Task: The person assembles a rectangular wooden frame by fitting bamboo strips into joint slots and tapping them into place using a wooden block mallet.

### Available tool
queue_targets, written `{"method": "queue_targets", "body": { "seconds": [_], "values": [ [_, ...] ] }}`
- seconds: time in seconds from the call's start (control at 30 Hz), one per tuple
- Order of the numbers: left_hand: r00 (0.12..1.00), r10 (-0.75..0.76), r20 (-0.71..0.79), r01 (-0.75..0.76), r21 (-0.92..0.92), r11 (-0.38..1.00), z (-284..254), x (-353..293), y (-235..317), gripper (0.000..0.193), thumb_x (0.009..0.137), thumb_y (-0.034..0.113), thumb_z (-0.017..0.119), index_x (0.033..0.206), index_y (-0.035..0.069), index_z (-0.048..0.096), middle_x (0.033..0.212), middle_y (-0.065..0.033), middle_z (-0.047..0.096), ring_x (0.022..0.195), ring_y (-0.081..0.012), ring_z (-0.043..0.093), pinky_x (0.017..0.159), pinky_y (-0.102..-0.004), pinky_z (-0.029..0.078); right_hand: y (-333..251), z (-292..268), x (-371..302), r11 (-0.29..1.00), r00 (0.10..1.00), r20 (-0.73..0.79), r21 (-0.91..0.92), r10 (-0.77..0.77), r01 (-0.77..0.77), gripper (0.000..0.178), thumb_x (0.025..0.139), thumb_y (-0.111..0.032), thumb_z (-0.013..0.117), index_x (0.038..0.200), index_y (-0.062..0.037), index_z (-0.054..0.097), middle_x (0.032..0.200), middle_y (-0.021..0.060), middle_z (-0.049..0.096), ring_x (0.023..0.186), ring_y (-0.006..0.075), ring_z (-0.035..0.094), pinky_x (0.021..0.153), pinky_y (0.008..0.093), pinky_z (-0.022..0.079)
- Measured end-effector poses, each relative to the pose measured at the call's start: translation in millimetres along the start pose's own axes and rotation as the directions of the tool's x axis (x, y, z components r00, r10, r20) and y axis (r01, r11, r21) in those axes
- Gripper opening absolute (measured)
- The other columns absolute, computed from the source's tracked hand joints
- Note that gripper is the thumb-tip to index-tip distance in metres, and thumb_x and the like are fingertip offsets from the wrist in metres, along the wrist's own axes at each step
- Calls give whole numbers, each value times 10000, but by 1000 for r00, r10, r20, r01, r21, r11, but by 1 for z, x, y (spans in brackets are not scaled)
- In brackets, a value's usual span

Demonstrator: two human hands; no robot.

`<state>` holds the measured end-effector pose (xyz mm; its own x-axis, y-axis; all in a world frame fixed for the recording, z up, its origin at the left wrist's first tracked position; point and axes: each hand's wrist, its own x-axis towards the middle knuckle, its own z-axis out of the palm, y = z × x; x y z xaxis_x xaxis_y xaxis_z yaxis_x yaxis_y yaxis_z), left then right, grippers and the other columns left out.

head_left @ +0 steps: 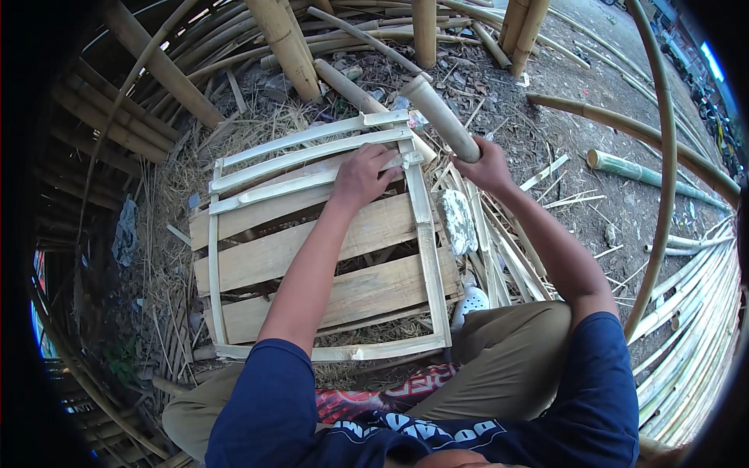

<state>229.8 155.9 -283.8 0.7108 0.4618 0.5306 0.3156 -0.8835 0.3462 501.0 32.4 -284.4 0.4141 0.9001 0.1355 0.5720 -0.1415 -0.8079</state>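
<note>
frame (425, 234) of bamboo strips lies on planks (312, 249) before us. our left hand (363, 175) presses flat on the top right corner; right hand (485, 165) grips a stick (441, 117) raised above it. four sides and crossbars look set, corners maybe left.

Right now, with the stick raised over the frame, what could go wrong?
The left hand presses the bamboo strips right at the frame corner, close under the bamboo stick raised in the right hand, so a stray blow might catch fingers. The thin strips might split or slip off the wooden pallet.
</note>
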Motion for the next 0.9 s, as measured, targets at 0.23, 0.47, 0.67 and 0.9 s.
{"method": "queue_targets", "body": {
  "seconds": [0.23,0.47,0.67,0.9],
  "values": [
    [996,75,-39,-73,45,996,5,-6,-14,339,898,228,758,1178,38,731,1151,-124,688,1053,-304,653,891,-421,550,2,-11,-5,981,988,141,-174,-62,87,450,741,-290,808,1063,15,731,928,208,741,862,338,740,810,436,564],
    [996,85,6,-85,79,993,-13,-1,-17,275,889,279,770,1071,74,774,987,-89,729,930,-270,683,784,-391,565,-5,-6,-10,980,987,146,-171,-72,97,479,725,-298,808,1076,18,730,925,216,740,865,345,742,818,436,566],
    [996,70,-59,-59,161,985,-11,-4,-11,219,877,339,767,950,134,786,846,-30,701,837,-247,689,747,-397,570,-3,-5,-11,977,984,172,-197,-50,84,490,724,-302,814,1083,18,723,926,218,737,878,352,739,826,440,562],
    [996,61,-70,-49,159,986,-14,-13,-16,248,895,321,757,1069,152,809,953,-25,746,852,-241,675,755,-385,559,-3,-2,-13,981,980,195,-176,-46,81,486,733,-284,822,1107,8,717,940,208,743,897,337,745,836,431,563]
  ]
}}
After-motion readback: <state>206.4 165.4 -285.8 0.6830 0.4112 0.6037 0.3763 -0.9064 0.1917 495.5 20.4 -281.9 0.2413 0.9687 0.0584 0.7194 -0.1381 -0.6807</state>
